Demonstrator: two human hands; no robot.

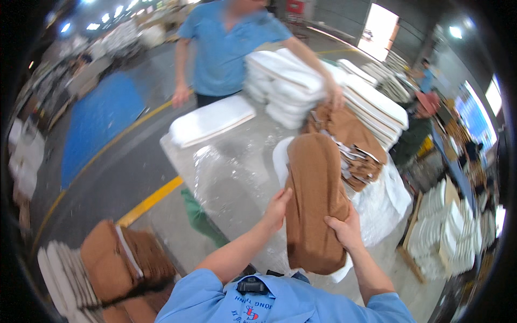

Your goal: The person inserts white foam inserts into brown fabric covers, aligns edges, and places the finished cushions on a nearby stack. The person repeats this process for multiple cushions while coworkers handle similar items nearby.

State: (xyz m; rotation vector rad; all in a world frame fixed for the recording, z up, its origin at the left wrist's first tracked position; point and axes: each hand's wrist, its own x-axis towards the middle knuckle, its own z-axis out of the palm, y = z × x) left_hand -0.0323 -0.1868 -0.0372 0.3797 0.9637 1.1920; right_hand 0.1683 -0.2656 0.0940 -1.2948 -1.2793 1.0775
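Note:
A long brown cushion (315, 199) with rounded ends is in front of me, its far end over the table. My left hand (278, 210) grips its left edge. My right hand (346, 228) is closed on the right edge, thumb on top and fingers hidden beneath. Something white (280, 161) shows along the cushion's left side; I cannot tell whether it is a separate pad. Just beyond lies a heap of brown fabric covers (355, 142) with white edging. Clear plastic sheeting (377, 207) lies to the right of the cushion.
Across the table (215, 172) stands a co-worker in a blue shirt (221, 54), one hand near the covers. White cushions are stacked (285, 81) at the back and right (371, 102); a single white one (212, 121) lies left. Brown cushions (121, 264) are piled at lower left.

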